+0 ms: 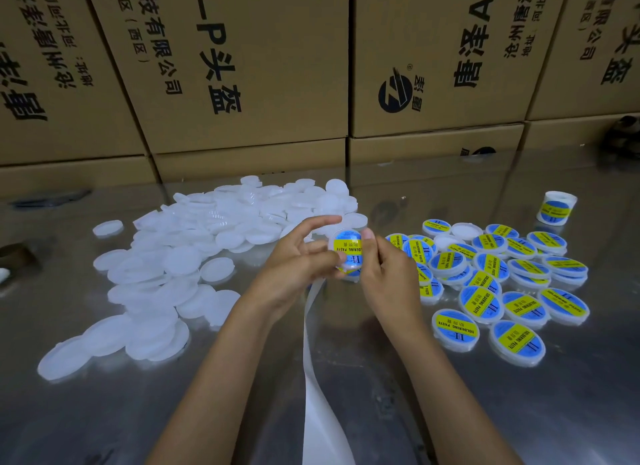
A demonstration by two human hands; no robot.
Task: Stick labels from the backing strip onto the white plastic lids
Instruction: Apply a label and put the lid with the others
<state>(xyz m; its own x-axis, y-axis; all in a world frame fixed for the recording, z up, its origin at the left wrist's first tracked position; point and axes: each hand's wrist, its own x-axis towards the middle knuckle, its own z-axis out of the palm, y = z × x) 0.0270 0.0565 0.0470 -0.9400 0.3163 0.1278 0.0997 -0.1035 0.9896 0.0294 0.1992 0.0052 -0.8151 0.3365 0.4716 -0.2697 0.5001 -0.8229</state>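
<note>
Head view: mid-application, judging by the blue-and-yellow label lying on a white lid held above the steel table. Left hand curled round lid and backing strip, forefinger straight. Right hand pinching the lid's other edge, thumb on the label. Unlabelled lids heaped left, finished lids right. Next, probably: smoothing down, dropping onto the right pile, peeling another label cleanly.
</note>
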